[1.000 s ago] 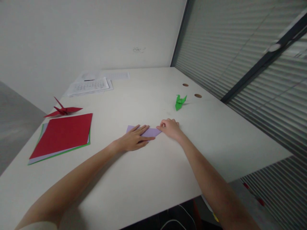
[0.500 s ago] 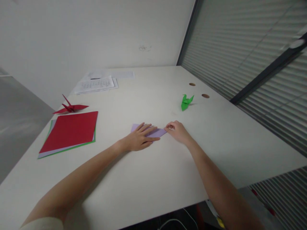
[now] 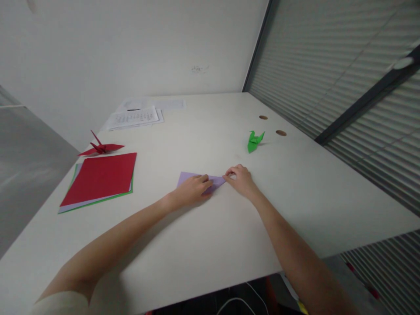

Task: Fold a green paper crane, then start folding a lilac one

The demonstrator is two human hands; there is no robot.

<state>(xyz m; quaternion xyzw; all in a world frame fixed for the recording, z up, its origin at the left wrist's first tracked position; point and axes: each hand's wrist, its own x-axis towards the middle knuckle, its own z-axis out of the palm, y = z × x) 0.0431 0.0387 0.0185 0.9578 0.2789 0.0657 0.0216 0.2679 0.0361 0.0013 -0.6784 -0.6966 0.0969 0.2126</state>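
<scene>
A folded piece of purple origami paper [image 3: 186, 176] lies on the white table, partly hidden under my left hand. My left hand [image 3: 194, 189] rests over its middle with fingers curled in and closed on the paper; the fingertips are partly hidden. At the paper's pointed right end, my right hand [image 3: 239, 178] pinches the tip between thumb and index finger. Beyond my right hand stands a green paper crane [image 3: 254, 142].
On the left lies a stack of square paper, a red sheet [image 3: 101, 178] on top, with a red paper crane [image 3: 102, 148] behind it. Written sheets [image 3: 134, 117] sit at the back left. Window blinds [image 3: 341, 78] flank the table's right side, near two round holes.
My left hand's spread, flat fingers have curled in over the purple paper, uncovering more of its left part. My right hand still pinches the right tip. The view has shifted slightly.
</scene>
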